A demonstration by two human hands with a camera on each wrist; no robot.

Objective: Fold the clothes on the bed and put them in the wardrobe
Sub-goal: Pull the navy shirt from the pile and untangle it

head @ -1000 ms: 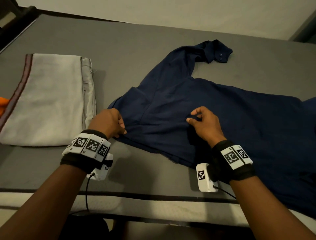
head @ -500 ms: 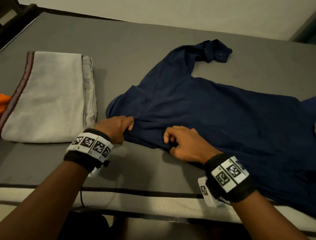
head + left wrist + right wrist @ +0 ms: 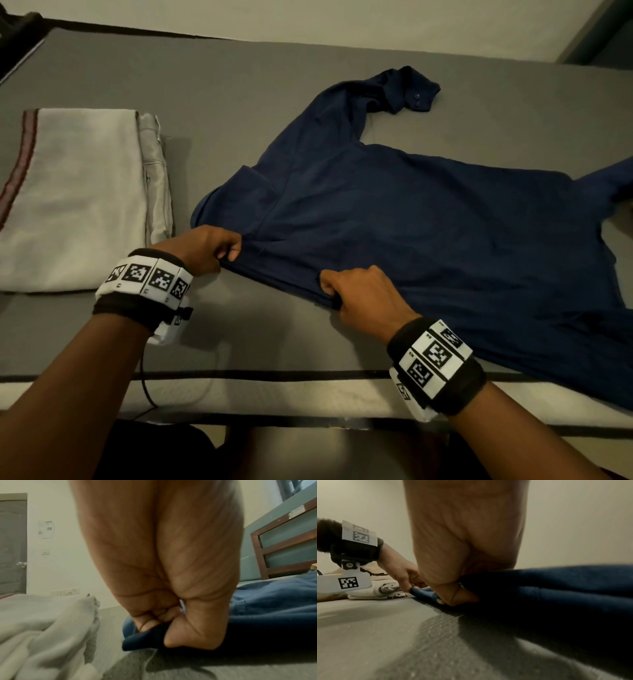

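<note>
A navy blue shirt [image 3: 428,219] lies spread on the grey bed [image 3: 239,102], one sleeve with a buttoned cuff [image 3: 416,94] reaching toward the far side. My left hand [image 3: 209,250] pinches the shirt's near edge at its left end, seen close in the left wrist view as fingers curled on dark cloth [image 3: 149,632]. My right hand [image 3: 359,298] grips the same near edge a little to the right, its fingers curled into the blue fabric [image 3: 556,588]. My left hand [image 3: 402,574] also shows in the right wrist view.
A folded light grey garment [image 3: 78,202] with a dark red band lies on the bed left of the shirt. The mattress's front edge [image 3: 274,387] runs just below my wrists. A wall lies behind the bed, and a wooden-framed headboard [image 3: 283,547] shows at the right.
My right hand came off the middle of the shirt and moved toward me and left to grip its near edge. My left hand shifted slightly right along that edge, keeping hold.
</note>
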